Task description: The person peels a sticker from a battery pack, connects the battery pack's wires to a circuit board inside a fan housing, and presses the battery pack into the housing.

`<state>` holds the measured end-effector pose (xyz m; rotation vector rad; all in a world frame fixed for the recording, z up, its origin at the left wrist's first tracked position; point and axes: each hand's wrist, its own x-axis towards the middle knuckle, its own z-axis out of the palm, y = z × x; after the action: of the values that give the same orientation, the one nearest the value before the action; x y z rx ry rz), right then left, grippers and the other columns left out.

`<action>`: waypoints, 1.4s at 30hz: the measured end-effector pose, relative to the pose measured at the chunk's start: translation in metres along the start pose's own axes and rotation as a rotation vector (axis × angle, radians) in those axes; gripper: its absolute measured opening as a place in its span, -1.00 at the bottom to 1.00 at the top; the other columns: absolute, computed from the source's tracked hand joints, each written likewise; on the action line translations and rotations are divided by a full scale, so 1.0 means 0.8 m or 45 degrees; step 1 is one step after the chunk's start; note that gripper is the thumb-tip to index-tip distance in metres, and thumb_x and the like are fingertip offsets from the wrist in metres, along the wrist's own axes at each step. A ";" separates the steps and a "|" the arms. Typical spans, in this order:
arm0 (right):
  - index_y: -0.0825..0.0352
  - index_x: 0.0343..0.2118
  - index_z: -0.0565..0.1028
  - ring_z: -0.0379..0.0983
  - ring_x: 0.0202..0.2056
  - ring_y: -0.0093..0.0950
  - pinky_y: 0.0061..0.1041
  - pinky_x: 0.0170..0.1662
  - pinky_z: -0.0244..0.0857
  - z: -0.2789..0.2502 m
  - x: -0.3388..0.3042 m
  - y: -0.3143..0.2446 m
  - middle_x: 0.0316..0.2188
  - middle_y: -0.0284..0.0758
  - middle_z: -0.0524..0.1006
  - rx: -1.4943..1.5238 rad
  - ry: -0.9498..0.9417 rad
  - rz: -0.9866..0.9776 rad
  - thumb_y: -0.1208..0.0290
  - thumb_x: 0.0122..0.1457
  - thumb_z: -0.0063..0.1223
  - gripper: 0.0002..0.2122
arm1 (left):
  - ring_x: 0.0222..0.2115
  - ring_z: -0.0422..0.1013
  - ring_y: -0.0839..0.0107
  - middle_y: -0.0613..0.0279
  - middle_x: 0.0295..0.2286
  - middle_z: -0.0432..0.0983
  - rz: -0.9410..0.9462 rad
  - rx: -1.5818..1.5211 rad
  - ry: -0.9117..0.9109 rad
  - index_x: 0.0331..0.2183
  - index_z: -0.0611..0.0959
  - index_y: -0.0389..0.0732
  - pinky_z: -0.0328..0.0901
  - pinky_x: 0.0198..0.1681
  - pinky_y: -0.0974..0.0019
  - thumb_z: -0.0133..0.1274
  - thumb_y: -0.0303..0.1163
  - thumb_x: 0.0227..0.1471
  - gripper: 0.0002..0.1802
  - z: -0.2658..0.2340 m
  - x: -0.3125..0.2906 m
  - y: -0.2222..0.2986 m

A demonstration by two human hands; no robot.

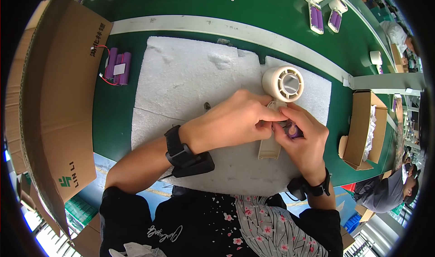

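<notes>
A cream handheld fan (271, 81) lies on the white foam sheet, its round grille head toward the back and its open handle shell (269, 149) pointing toward me. My left hand (233, 118) reaches across from the left, fingers pinched together at the fan's neck; whatever is between them is hidden. From the right, my right hand (308, 137) curls its fingers around a purple battery pack (297, 131) over the handle. Only a little of the purple shows. Both hands' fingertips meet just below the fan head.
Purple battery packs with red wires (118, 66) lie left of the foam sheet (181, 75), beside a tall cardboard box (59, 103). A small open carton (362, 130) stands right. More fans (316, 12) lie at the back right, past a pale rail (190, 26). A co-worker (385, 191) sits right.
</notes>
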<state>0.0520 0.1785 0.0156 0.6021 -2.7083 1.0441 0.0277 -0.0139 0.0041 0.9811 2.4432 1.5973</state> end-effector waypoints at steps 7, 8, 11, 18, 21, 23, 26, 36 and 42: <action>0.40 -0.32 0.57 0.59 -0.34 -0.40 -0.55 -0.28 0.46 0.003 0.001 -0.002 -0.25 -0.13 0.59 -0.007 0.040 0.022 0.60 -0.20 0.30 -0.71 | -0.56 0.46 0.14 0.01 -0.54 0.45 -0.006 -0.045 -0.037 -0.24 0.68 -0.16 0.35 -0.46 0.22 0.09 -0.58 -0.29 -0.58 -0.002 0.003 -0.001; 0.40 -0.33 0.57 0.58 -0.36 -0.41 -0.55 -0.29 0.45 0.002 0.001 -0.003 -0.26 -0.13 0.59 -0.011 0.056 0.026 0.60 -0.20 0.30 -0.72 | -0.56 0.46 0.14 0.01 -0.54 0.45 0.005 -0.044 -0.034 -0.24 0.68 -0.16 0.35 -0.46 0.22 0.09 -0.58 -0.29 -0.58 -0.002 0.004 -0.001; 0.38 -0.26 0.55 0.57 -0.38 -0.46 -0.57 -0.32 0.43 -0.004 0.003 -0.002 -0.26 -0.19 0.58 0.054 -0.042 0.080 0.61 -0.19 0.29 -0.67 | -0.55 0.46 0.19 0.05 -0.50 0.46 -0.036 -0.010 -0.099 -0.23 0.68 -0.15 0.36 -0.46 0.25 0.10 -0.60 -0.27 -0.57 -0.003 0.005 -0.002; 0.33 -0.08 0.46 0.52 -0.38 -0.56 -0.61 -0.45 0.36 -0.040 0.020 -0.007 -0.29 -0.35 0.51 0.481 -0.438 0.440 0.63 -0.09 0.23 -0.57 | -0.41 0.48 0.37 0.11 -0.30 0.49 -0.078 -0.136 0.076 -0.20 0.67 -0.14 0.37 -0.41 0.37 0.03 -0.71 -0.23 -0.53 -0.004 -0.001 -0.007; 0.30 -0.02 0.43 0.51 -0.35 -0.58 -0.62 -0.49 0.33 -0.048 0.017 0.001 -0.29 -0.39 0.46 0.785 -0.536 0.518 0.64 -0.03 0.19 -0.56 | -0.40 0.47 0.37 0.11 -0.29 0.48 -0.087 -0.131 0.142 -0.21 0.67 -0.15 0.38 -0.40 0.38 0.02 -0.71 -0.21 -0.55 -0.008 0.002 -0.009; 0.30 -0.04 0.44 0.50 -0.35 -0.58 -0.61 -0.49 0.33 -0.054 0.018 0.007 -0.27 -0.37 0.46 1.057 -0.563 0.631 0.65 0.01 0.13 -0.61 | -0.45 0.46 0.35 0.13 -0.34 0.48 -0.094 -0.117 0.215 -0.25 0.68 -0.17 0.37 -0.42 0.38 0.01 -0.69 -0.20 -0.60 -0.007 0.004 -0.012; 0.31 -0.05 0.45 0.50 -0.35 -0.56 -0.60 -0.48 0.34 -0.061 0.026 0.011 -0.26 -0.35 0.47 1.077 -0.601 0.779 0.65 0.04 0.10 -0.64 | -0.45 0.46 0.36 0.14 -0.34 0.49 -0.144 -0.211 0.237 -0.26 0.68 -0.17 0.37 -0.42 0.39 0.01 -0.70 -0.21 -0.60 -0.006 0.006 -0.014; 0.43 -0.35 0.54 0.50 -0.39 -0.35 -0.50 -0.37 0.41 -0.049 0.013 0.022 -0.31 -0.26 0.54 -0.215 -0.170 -0.196 0.62 -0.08 0.23 -0.82 | -0.53 0.42 0.42 0.21 -0.38 0.50 -0.184 -0.096 0.206 -0.30 0.69 -0.14 0.33 -0.46 0.40 0.01 -0.69 -0.21 -0.63 -0.013 0.007 -0.009; 0.46 -0.44 0.54 0.51 -0.36 -0.32 -0.45 -0.34 0.42 -0.041 0.010 0.012 -0.28 -0.22 0.56 -0.203 -0.195 -0.220 0.65 -0.13 0.24 -0.86 | -0.55 0.40 0.44 0.22 -0.39 0.50 -0.204 -0.122 0.205 -0.30 0.69 -0.13 0.30 -0.48 0.42 0.03 -0.68 -0.20 -0.64 -0.011 0.004 -0.014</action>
<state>0.0415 0.2047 0.0364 0.9012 -2.7722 0.7606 0.0165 -0.0217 -0.0001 0.6489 2.4455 1.7808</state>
